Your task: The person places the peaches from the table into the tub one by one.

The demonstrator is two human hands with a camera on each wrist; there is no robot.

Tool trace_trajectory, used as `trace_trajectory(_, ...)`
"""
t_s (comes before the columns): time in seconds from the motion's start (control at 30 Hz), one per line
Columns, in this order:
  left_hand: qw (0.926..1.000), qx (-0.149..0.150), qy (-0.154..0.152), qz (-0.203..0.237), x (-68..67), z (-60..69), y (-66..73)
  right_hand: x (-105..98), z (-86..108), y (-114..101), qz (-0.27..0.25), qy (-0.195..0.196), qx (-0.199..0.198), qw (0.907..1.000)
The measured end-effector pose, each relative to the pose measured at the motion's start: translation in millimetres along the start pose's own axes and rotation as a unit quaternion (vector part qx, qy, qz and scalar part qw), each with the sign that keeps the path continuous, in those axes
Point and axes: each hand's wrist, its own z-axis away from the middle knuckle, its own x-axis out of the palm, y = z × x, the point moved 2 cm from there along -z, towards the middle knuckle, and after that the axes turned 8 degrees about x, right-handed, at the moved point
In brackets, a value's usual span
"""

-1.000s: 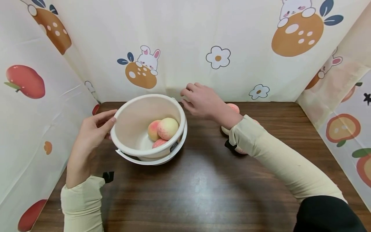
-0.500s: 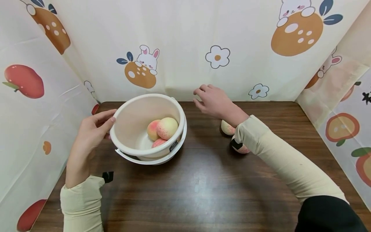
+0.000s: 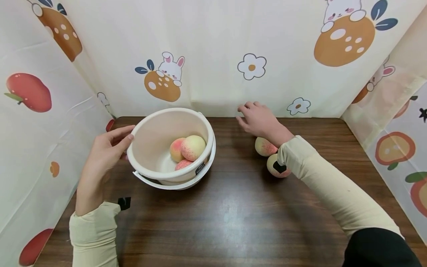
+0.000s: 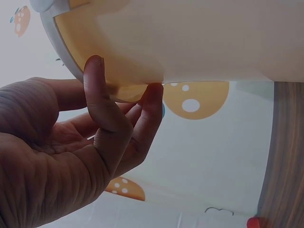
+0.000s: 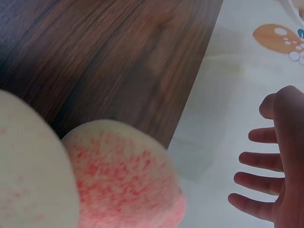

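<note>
- Right hand: shifted rightward since the earlier frames, from beside the rim of the bucket to near the far peach
- Right hand's grip: fingers parted and slightly bent, nothing held, as my right wrist view confirms
- Left hand, grip: pinching the bucket at its left rim in my head view; bent fingers touch the pale wall in my left wrist view
- Bucket, one, off-white: on the left half of the worktop, mouth up, white handle lowered round the near side, dark label on the outer wall
- Contents, three that I can count, grouped inside: speckled peach on the right, orange-red peach to its left, pink peach partly hidden
- Loose, two that I can count in my head view, on the worktop well right of the bucket: far peach, plus near peach, the latter partly covered by a black tab at the right cuff
- Backdrop: pale cloth printed with rabbits, fruit and flowers
</note>
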Motion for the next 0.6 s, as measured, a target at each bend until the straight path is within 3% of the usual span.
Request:
trace_trajectory(0.3,1.0000,0.000,0.000,-0.005,-0.1,0.3,1.1,10,6.5,19,0.016,-0.076,0.052,0.9956)
trace_trajectory(0.6,0.9999,0.001,-0.004,-0.009,-0.6,-1.3,-0.6,16,13.6,29,0.028,-0.158,0.082,0.9836)
